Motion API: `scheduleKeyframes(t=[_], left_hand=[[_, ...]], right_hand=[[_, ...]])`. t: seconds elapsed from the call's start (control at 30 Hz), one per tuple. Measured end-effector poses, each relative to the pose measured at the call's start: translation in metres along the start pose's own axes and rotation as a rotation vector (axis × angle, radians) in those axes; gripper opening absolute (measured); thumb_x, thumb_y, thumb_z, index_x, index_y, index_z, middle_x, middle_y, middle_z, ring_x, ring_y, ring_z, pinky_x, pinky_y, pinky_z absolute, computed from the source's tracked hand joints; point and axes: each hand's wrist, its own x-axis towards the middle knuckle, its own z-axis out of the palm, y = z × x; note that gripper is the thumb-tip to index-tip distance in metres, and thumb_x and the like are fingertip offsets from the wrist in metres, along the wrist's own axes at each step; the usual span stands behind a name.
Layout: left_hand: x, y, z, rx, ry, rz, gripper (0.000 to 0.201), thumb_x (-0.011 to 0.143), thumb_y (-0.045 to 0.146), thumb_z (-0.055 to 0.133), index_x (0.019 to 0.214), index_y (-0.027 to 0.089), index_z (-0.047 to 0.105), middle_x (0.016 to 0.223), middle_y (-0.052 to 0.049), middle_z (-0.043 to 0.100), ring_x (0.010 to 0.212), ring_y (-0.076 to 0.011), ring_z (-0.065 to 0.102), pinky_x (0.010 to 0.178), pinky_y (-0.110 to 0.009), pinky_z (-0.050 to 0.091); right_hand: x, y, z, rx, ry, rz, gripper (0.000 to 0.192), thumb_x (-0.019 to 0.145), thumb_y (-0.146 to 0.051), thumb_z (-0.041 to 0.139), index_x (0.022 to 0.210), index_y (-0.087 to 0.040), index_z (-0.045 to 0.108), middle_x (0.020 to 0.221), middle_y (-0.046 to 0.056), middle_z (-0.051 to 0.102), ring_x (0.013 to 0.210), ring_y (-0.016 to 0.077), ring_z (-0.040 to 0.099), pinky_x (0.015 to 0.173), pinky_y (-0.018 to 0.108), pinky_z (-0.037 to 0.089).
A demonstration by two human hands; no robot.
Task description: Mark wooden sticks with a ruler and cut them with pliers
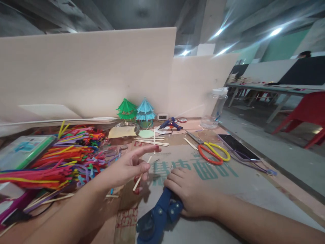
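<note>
Head view, one frame. Left hand (129,166) sits mid-frame, lifted off the desk (254,189). Its thumb and curled fingers (143,167) pinch a thin wooden stick (141,175), while the index finger points toward the right of the frame. The stick slants down and left from the pinch, its lower end just above the cardboard sheet (203,176).

Right hand (190,193), lower centre, is clenched over the top of a blue glue gun (157,217). The gun lies low, its body running toward the bottom edge; the nozzle is hidden under the hand, so I cannot tell where it points.

Risks, as judged:
- The stick is held near one end only. A light pinch may let it pivot or slip onto the loose sticks (152,140) behind.
- Nozzle unseen and close to the left forearm: possible burn or glue smear on the cardboard if the gun is hot.
- The pile of pipe cleaners (63,156) at left is just beside the left arm, and an elbow sweep would drag them.
- Scissors (212,152) and phone (237,147) lie near on the right, within the right arm's sweep.
</note>
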Motion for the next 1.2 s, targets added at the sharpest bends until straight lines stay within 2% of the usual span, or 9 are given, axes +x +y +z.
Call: scheduleKeyframes(t=[0.2, 0.37, 0.5, 0.67, 0.77, 0.9, 0.97, 1.03, 1.2], left_hand=[[0.029, 0.013, 0.003, 0.138, -0.034, -0.054, 0.052, 0.084, 0.037, 0.065, 0.134, 0.028, 0.053, 0.128, -0.013, 0.061, 0.058, -0.0069, 0.06, 0.044, -0.015, 0.044], [0.049, 0.013, 0.007, 0.018, -0.099, 0.035, 0.046, 0.085, 0.03, 0.066, 0.129, 0.034, 0.057, 0.145, -0.011, 0.049, 0.059, -0.0039, 0.06, 0.054, -0.018, 0.049], [0.06, 0.012, 0.009, -0.007, -0.135, 0.053, 0.044, 0.084, 0.028, 0.067, 0.127, 0.031, 0.059, 0.144, -0.013, 0.051, 0.057, -0.0041, 0.061, 0.054, -0.018, 0.05], [0.082, 0.005, 0.01, 0.056, 0.007, -0.003, 0.054, 0.077, 0.029, 0.073, 0.129, 0.027, 0.057, 0.147, -0.014, 0.047, 0.063, -0.0085, 0.066, 0.061, -0.022, 0.054], [0.101, -0.001, 0.018, 0.153, 0.146, -0.051, 0.057, 0.072, 0.022, 0.074, 0.126, 0.024, 0.059, 0.141, -0.012, 0.054, 0.065, -0.0104, 0.067, 0.063, -0.024, 0.054], [0.131, -0.006, 0.037, 0.212, 0.25, -0.081, 0.057, 0.069, 0.016, 0.072, 0.125, 0.022, 0.059, 0.112, -0.007, 0.072, 0.066, -0.0136, 0.068, 0.059, -0.023, 0.053], [0.143, -0.009, 0.044, 0.203, 0.263, -0.088, 0.058, 0.07, 0.017, 0.07, 0.127, 0.021, 0.058, 0.093, -0.005, 0.075, 0.064, -0.0156, 0.068, 0.052, -0.022, 0.05], [0.152, -0.011, 0.049, 0.188, 0.285, -0.093, 0.056, 0.07, 0.018, 0.07, 0.125, 0.02, 0.057, 0.085, -0.005, 0.075, 0.064, -0.0166, 0.068, 0.049, -0.022, 0.048], [0.173, -0.019, 0.055, 0.119, 0.331, -0.09, 0.048, 0.067, 0.015, 0.071, 0.114, 0.02, 0.061, 0.115, -0.009, 0.069, 0.064, -0.0139, 0.069, 0.054, -0.023, 0.052]], right_hand=[[0.012, 0.0, -0.009, -0.032, -0.209, -0.024, 0.028, 0.078, -0.037, 0.057, 0.092, -0.013, 0.061, 0.088, 0.01, 0.064, 0.081, 0.0232, 0.053, 0.077, 0.037, 0.042], [0.022, 0.01, -0.011, -0.069, -0.226, -0.181, 0.034, 0.08, -0.041, 0.057, 0.098, -0.012, 0.061, 0.09, 0.01, 0.067, 0.082, 0.0238, 0.056, 0.074, 0.037, 0.042], [0.027, 0.018, -0.004, -0.049, -0.205, -0.165, 0.042, 0.082, -0.044, 0.057, 0.105, -0.009, 0.06, 0.092, 0.013, 0.068, 0.085, 0.0247, 0.057, 0.078, 0.038, 0.042], [0.026, 0.022, 0.002, -0.004, -0.126, -0.129, 0.037, 0.08, -0.043, 0.059, 0.099, -0.011, 0.06, 0.092, 0.01, 0.067, 0.087, 0.0248, 0.056, 0.086, 0.038, 0.04], [0.026, 0.023, 0.001, -0.015, -0.117, -0.144, 0.037, 0.082, -0.045, 0.057, 0.098, -0.011, 0.06, 0.087, 0.008, 0.065, 0.08, 0.0232, 0.055, 0.082, 0.037, 0.041], [0.027, 0.025, 0.0, -0.007, -0.118, -0.151, 0.038, 0.083, -0.044, 0.057, 0.1, -0.011, 0.06, 0.086, 0.007, 0.064, 0.077, 0.0225, 0.052, 0.075, 0.036, 0.04], [0.028, 0.026, 0.0, 0.003, -0.118, -0.154, 0.042, 0.081, -0.047, 0.06, 0.101, -0.01, 0.06, 0.086, 0.008, 0.064, 0.077, 0.0225, 0.052, 0.075, 0.036, 0.04], [0.028, 0.027, -0.001, 0.006, -0.117, -0.162, 0.043, 0.08, -0.048, 0.062, 0.101, -0.01, 0.06, 0.087, 0.007, 0.064, 0.077, 0.0222, 0.052, 0.075, 0.035, 0.04], [0.028, 0.028, 0.001, 0.003, -0.058, -0.18, 0.023, 0.09, -0.032, 0.052, 0.096, -0.011, 0.06, 0.087, 0.007, 0.064, 0.078, 0.0212, 0.052, 0.073, 0.035, 0.04]])
